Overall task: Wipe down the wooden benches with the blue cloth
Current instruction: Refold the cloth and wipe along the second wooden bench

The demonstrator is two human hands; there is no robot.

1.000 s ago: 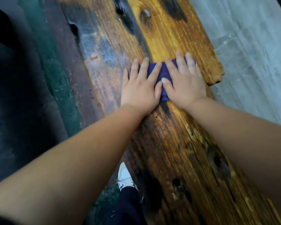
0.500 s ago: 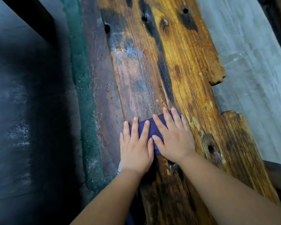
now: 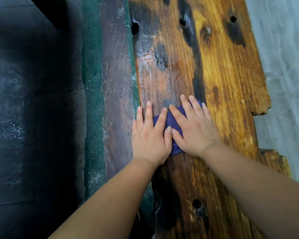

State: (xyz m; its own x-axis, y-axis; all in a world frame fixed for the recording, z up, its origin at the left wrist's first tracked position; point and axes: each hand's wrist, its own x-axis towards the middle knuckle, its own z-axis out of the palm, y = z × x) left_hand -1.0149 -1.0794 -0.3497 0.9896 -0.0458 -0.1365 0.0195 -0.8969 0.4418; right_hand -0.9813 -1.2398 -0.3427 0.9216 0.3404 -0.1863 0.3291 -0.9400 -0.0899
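Rough, knotted timber fills the scene: a wooden bench (image 3: 223, 80) of amber and charred-black planks, running from the viewer away past the hands. Nearest the viewer, two bare forearms enter from below and converge toward the middle of the plank; beneath the right forearm lies a dark knot hole (image 3: 196, 203), with broad blackened grain under the left forearm.

Left hand (image 3: 149, 137): flat, palm down, fingers extended and slightly spread, pressing on the left part of the blue cloth (image 3: 169, 120); its outer fingers reach past the cloth's edge onto bare wood at the plank's left border. Right hand (image 3: 193, 128): likewise flat, fingers extended, pressing on the right part of the cloth. The two thumbs touch at the cloth's centre. Neither hand is closed around the cloth; both hold it down against the bench. Only a strip of the cloth shows between and around the hands, with a corner visible beyond the right fingertips.

Left of the left hand: a dull purple-brown board (image 3: 114, 100) bordered by a green painted strip (image 3: 92, 100), then dark flooring (image 3: 33, 118). Right of the right hand: the plank's broken, notched edge (image 3: 260, 110), with pale grey concrete floor (image 3: 286, 83) beyond it.

Beyond the fingertips: a damp, glossy patch (image 3: 154, 57) on the wood, then further knots and dark burn marks toward the far end.
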